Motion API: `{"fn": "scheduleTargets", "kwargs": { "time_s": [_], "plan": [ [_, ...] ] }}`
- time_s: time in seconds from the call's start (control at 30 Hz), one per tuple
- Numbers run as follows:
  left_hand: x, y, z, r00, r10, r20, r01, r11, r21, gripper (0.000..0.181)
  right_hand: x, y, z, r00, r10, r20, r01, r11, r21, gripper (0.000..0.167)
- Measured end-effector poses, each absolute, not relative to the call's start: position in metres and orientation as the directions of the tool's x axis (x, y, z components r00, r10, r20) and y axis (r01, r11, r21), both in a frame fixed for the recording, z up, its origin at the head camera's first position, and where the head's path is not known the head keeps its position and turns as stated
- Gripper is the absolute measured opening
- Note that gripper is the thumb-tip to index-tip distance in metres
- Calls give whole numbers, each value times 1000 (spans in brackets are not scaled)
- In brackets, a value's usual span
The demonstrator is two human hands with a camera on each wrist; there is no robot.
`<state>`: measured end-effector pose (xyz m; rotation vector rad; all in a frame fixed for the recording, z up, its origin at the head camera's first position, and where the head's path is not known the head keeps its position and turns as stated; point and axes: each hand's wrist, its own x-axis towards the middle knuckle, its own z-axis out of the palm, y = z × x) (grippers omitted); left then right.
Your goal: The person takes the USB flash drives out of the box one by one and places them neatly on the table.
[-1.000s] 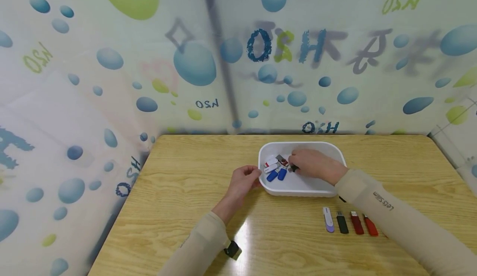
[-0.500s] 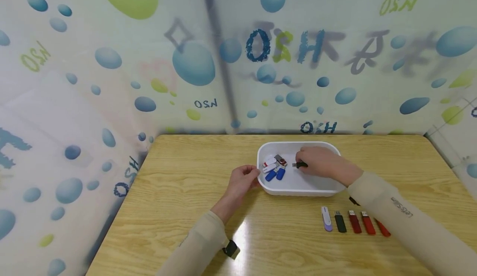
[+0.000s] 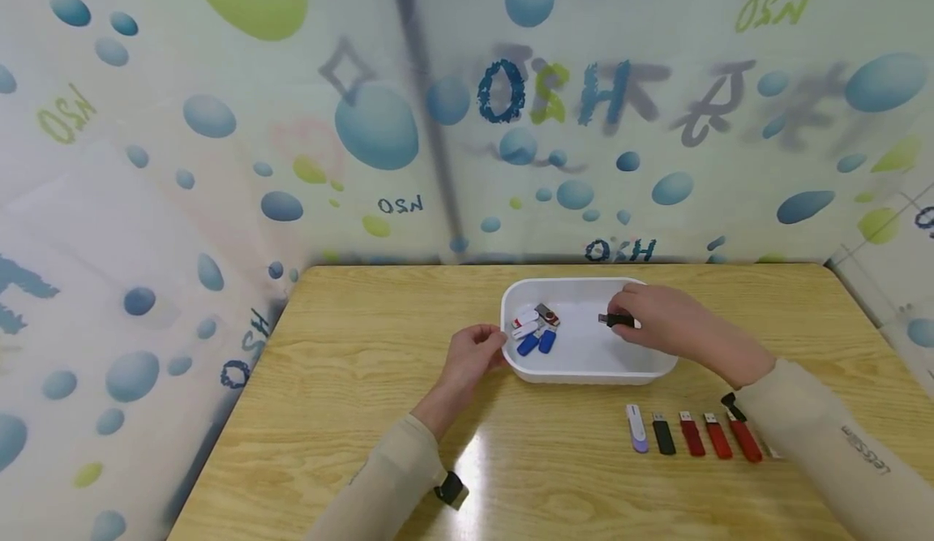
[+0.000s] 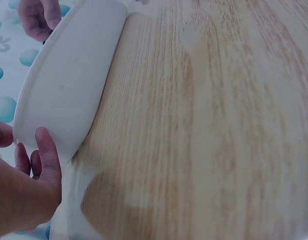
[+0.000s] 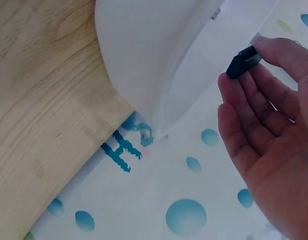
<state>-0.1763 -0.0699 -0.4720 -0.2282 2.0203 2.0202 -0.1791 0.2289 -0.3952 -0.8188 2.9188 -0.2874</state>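
Observation:
My right hand (image 3: 667,326) pinches a black USB flash drive (image 3: 619,319) over the right half of a white plastic bin (image 3: 584,378). In the right wrist view, thumb and fingertips hold the dark flash drive (image 5: 242,62). My left hand (image 3: 470,358) pinches the bin's left end at the rim. The left wrist view shows that hand (image 4: 31,190) with fingers on both sides of the bin wall (image 4: 69,85). Grouped at the left inside the bin are blue flash drives (image 3: 547,341), white ones (image 3: 524,330) and a brown-and-silver swivel one (image 3: 547,315).
In front of the bin several flash drives stand in a row on the wooden table (image 3: 365,346): a white-and-purple one (image 3: 637,429), a black one (image 3: 664,435) and red ones (image 3: 718,438). Another is partly hidden by the right sleeve (image 3: 817,435). A patterned curtain (image 3: 438,184) hangs behind.
My right hand has moved right and slightly up, carrying the black flash drive away from the pile. More of the row shows beside the sleeve. My left hand stays on the rim.

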Motion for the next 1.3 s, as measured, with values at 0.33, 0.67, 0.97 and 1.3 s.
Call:
{"fn": "scheduleTargets", "kwargs": {
  "time_s": [0.33,0.67,0.97,1.3],
  "plan": [
    [-177,-70,-475,-952,79,-297,-297,16,955,28,-148,260,-390,-891,-454,27,-447,864,-230,21],
    [-176,-69,-476,-954,80,-288,-288,8,958,29,-116,299,-391,-909,-390,146,-413,886,-209,25],
    [-176,-69,-475,-957,79,-278,-276,33,961,31,-90,328,-397,-945,-290,155,-317,926,-206,29],
    [-176,-69,-476,-954,80,-290,-288,35,957,28,-64,355,-414,-991,-129,44,-136,963,-235,26]
  ]
}}
